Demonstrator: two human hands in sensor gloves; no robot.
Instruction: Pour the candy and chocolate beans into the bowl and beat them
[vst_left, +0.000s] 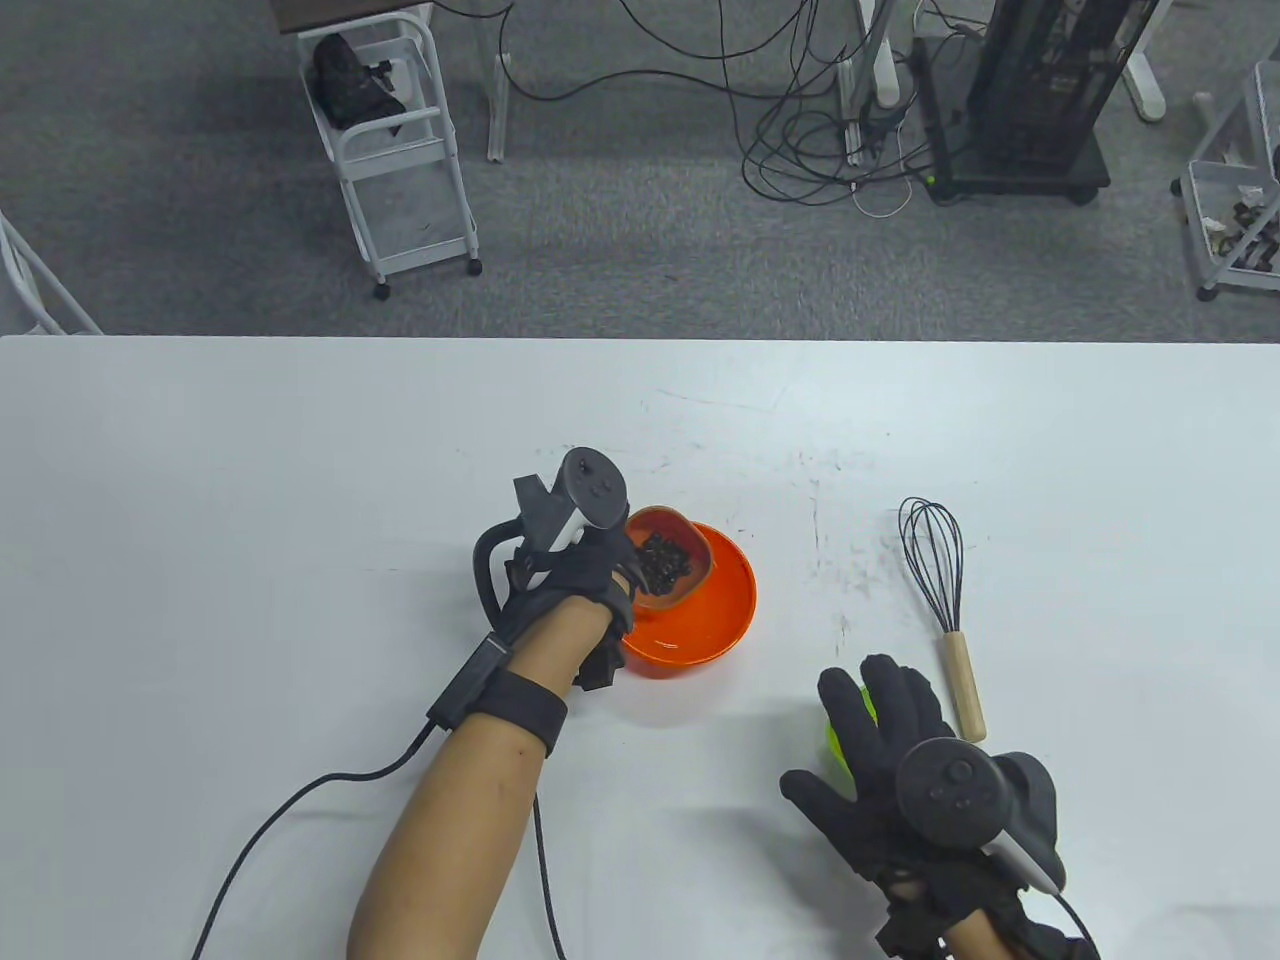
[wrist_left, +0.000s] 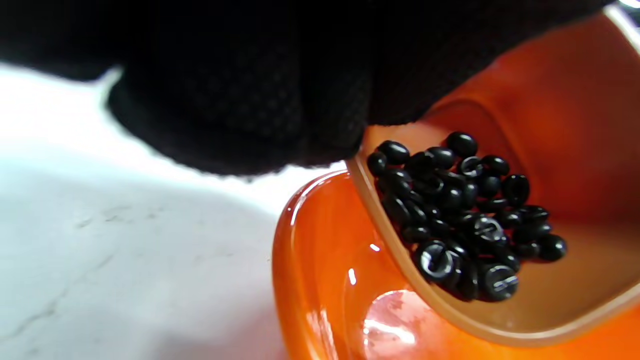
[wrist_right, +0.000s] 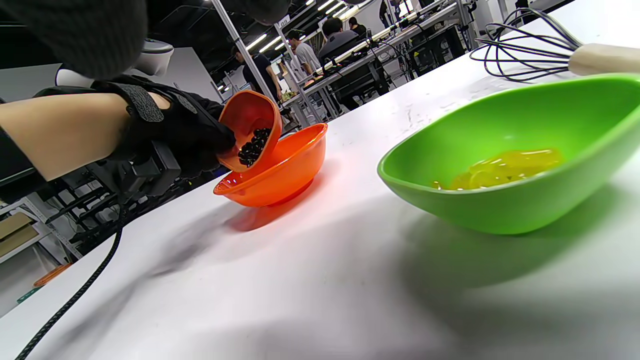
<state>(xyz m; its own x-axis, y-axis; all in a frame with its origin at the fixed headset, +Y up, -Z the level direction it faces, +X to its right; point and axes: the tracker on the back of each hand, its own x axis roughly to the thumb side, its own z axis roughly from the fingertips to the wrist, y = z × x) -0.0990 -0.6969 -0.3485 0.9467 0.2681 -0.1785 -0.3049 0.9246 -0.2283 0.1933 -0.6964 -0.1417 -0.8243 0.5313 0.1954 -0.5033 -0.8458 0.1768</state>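
My left hand (vst_left: 590, 585) grips a small orange cup (vst_left: 672, 555) of dark chocolate beans (vst_left: 662, 560) and holds it tilted over the orange bowl (vst_left: 720, 625). In the left wrist view the beans (wrist_left: 460, 215) lie heaped at the cup's lower lip (wrist_left: 400, 250), above the bowl's shiny inside (wrist_left: 325, 280). My right hand (vst_left: 890, 760) hovers with fingers spread above a green dish (wrist_right: 500, 200) holding yellow candy (wrist_right: 505, 167); in the table view only a sliver of the green dish (vst_left: 835, 738) shows under the glove. A wire whisk (vst_left: 945, 610) with a wooden handle lies to the right.
The white table (vst_left: 300, 500) runs across the view, its far edge at mid-frame. Behind it stand a white cart (vst_left: 395, 150), floor cables (vst_left: 800, 130) and a black rack (vst_left: 1030, 90). My left glove's cable (vst_left: 270, 830) trails off the near edge. People work at benches in the right wrist view.
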